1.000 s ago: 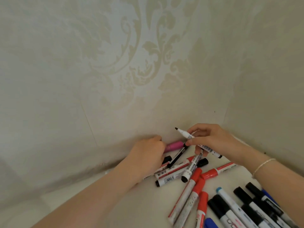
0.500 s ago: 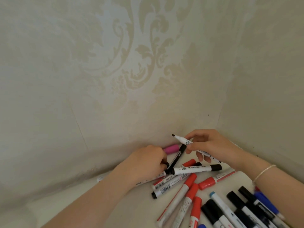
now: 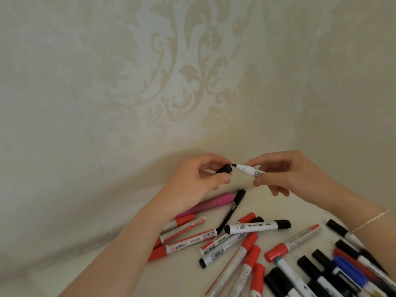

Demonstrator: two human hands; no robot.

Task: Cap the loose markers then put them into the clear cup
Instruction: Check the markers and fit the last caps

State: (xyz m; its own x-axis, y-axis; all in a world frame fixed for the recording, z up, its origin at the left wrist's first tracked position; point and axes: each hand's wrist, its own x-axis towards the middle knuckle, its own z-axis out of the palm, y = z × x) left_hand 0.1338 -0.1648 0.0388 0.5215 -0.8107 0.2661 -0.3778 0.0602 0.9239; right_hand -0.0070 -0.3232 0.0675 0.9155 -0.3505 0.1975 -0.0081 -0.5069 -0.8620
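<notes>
Item in hand: one white-barrelled marker (image 3: 250,170) with a bare black tip, pinched near its front end by the thumb and fingers of the right hand (image 3: 287,174) and held level above the table (image 3: 304,202), tip pointing left; gripping close to the nib likely steadies the point for aiming. Counterpart: a black cap (image 3: 288,169), pinched between thumb and fingers of the left hand (image 3: 192,181), its open mouth turned right toward the tip. Tip and cap mouth sit just beside each other, on one line, apparently not yet joined; both are raised clear of the pile, presumably so nothing fouls the push. Judged step: capping, with seating the cap to follow. Stock on the table below the hands: a pink marker (image 3: 214,203) lying by the wall; a slim black pen (image 3: 230,211) slanting across it; a white marker with black cap (image 3: 257,227) resting on top of several red-capped markers (image 3: 248,249), which are crossed loosely over one another; a row of black-capped markers (image 3: 310,273) and a blue marker (image 3: 347,269) packed side by side at the lower right. Which of these lack caps cannot be told with certainty at this size. The clear cup is not in view, so its place cannot be stated. A thin bracelet (image 3: 370,219) sits on the right wrist.
</notes>
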